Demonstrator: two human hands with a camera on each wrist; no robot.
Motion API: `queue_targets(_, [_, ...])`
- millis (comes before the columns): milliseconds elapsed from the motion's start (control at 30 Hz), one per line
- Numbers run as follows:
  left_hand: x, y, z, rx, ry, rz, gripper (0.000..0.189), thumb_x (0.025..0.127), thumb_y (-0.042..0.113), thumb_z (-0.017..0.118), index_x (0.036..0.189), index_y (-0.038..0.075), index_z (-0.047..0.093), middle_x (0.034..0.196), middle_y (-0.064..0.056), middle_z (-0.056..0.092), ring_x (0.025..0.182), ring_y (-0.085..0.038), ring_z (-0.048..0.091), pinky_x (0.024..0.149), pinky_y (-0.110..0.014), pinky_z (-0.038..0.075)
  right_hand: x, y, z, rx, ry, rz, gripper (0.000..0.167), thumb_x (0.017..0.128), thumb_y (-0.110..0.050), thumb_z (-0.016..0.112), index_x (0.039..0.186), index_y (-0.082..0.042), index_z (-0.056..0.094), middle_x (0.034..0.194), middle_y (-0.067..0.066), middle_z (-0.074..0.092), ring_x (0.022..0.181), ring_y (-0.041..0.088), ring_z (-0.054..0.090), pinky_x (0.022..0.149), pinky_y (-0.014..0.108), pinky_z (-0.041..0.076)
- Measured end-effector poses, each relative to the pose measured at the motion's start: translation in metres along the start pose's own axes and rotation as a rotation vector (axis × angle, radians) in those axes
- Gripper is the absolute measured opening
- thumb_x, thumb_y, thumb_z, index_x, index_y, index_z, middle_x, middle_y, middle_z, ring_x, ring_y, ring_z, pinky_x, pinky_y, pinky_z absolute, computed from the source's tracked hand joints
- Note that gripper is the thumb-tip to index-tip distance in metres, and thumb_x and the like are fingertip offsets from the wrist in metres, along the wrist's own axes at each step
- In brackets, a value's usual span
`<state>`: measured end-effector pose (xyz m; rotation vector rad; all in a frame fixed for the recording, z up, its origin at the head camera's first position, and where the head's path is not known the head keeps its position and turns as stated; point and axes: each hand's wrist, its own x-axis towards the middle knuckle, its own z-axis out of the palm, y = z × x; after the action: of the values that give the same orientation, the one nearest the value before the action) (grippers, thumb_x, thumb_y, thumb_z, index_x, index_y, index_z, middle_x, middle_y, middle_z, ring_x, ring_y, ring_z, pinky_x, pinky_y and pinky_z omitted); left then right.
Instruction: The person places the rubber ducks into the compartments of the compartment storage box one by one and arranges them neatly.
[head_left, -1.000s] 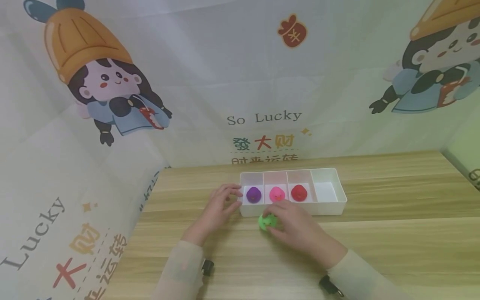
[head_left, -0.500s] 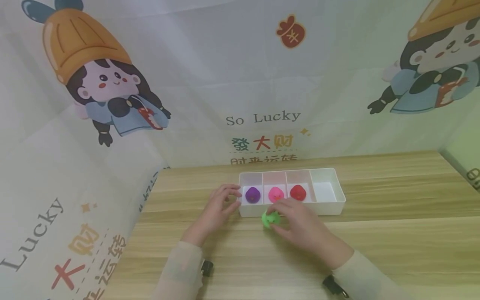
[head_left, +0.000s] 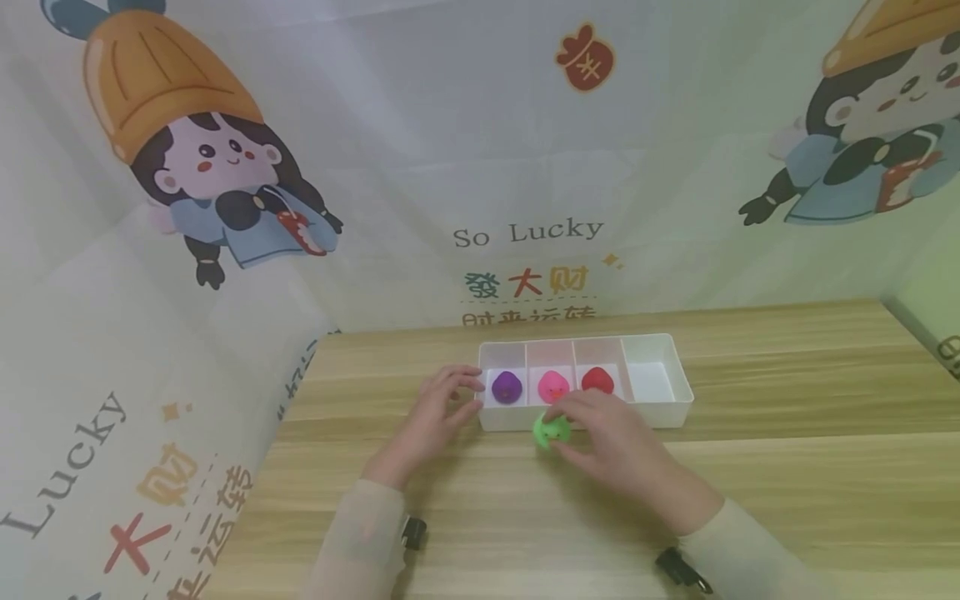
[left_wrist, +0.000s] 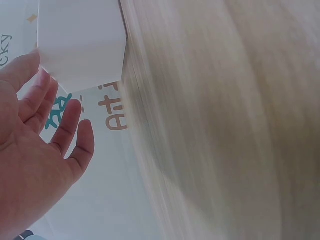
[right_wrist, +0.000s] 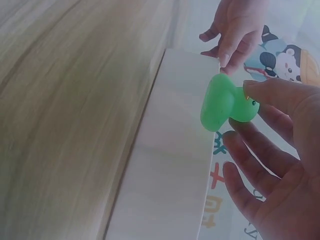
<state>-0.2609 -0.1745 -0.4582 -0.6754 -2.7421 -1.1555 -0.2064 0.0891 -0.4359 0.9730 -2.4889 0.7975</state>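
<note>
My right hand (head_left: pixel 618 437) pinches a green rubber duck (head_left: pixel 550 432) by its head, between thumb and fingertips. In the right wrist view the green duck (right_wrist: pixel 220 104) is held in front of the long white box's side wall (right_wrist: pixel 167 135), its remaining fingers spread behind. At the box's left end, my left hand (head_left: pixel 435 417) has its fingertips at the wall; the left wrist view shows them, loosely bent, by the corner of the white box (left_wrist: pixel 82 45). Inside the divided box (head_left: pixel 585 418) sit a purple duck (head_left: pixel 507 387), a pink duck (head_left: pixel 553 387) and a red duck (head_left: pixel 597 382), each in its own compartment.
The box's rightmost compartment (head_left: pixel 649 382) shows a bare white floor. Wood-grain tabletop (head_left: pixel 787 467) extends around the box. A printed cloth backdrop (head_left: pixel 405 167) rises behind the table and along its left side.
The right hand has carried the green duck a little rightward and upward along the box's front. It now covers part of the red duck. The left hand has stayed at the box's left end.
</note>
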Motion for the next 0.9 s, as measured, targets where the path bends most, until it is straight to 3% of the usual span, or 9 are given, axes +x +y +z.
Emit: queue_targets(900, [0.000,0.004,-0.001,0.007,-0.011,-0.009,0.018,0.084,0.019,0.059,0.102,0.015,0.057,0.125,0.006,0.044,0.100,-0.020,0.044,0.083,-0.036,0.040,-0.006,0.011,-0.020,-0.020,0.067,-0.029,0.027,0.070,-0.023,0.072,0.095,-0.018,0.061,0.094,-0.010,0.059,0.090,0.010,0.051,0.080,0.032,0.042])
